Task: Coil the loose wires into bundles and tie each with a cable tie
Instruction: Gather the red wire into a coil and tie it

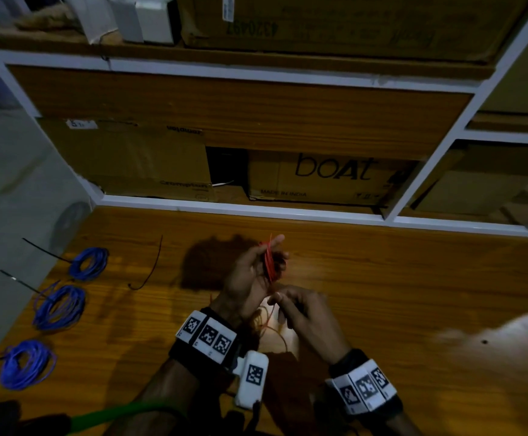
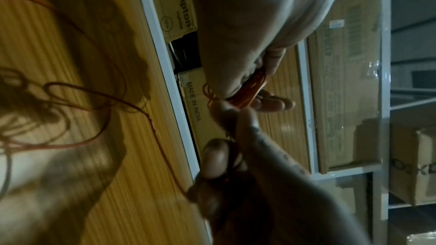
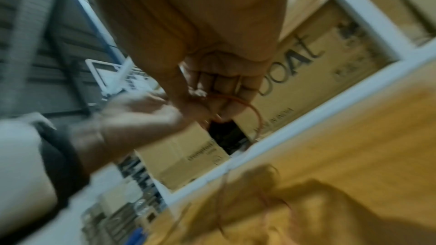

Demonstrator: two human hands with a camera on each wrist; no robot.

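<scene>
My left hand (image 1: 272, 256) is raised above the wooden table (image 1: 413, 294) and grips a small coil of red wire (image 1: 269, 262) between thumb and fingers. Just below it, my right hand (image 1: 280, 298) pinches the strand of that wire. The left wrist view shows the red coil (image 2: 250, 92) in the left hand (image 2: 269, 83), with the right hand (image 2: 230, 141) close beneath. Loose red wire (image 2: 94, 96) trails in loops on the table under the hands. In the blurred right wrist view, the right hand (image 3: 221, 88) has curled fingers around a red strand (image 3: 250, 105).
Three blue wire bundles (image 1: 88, 264) (image 1: 59, 306) (image 1: 26, 365) with black cable ties lie along the table's left edge. A thin dark red strand (image 1: 151, 272) lies left of the hands. Shelves with cardboard boxes (image 1: 328, 177) stand behind the table. A green hose (image 1: 114, 415) crosses the bottom left.
</scene>
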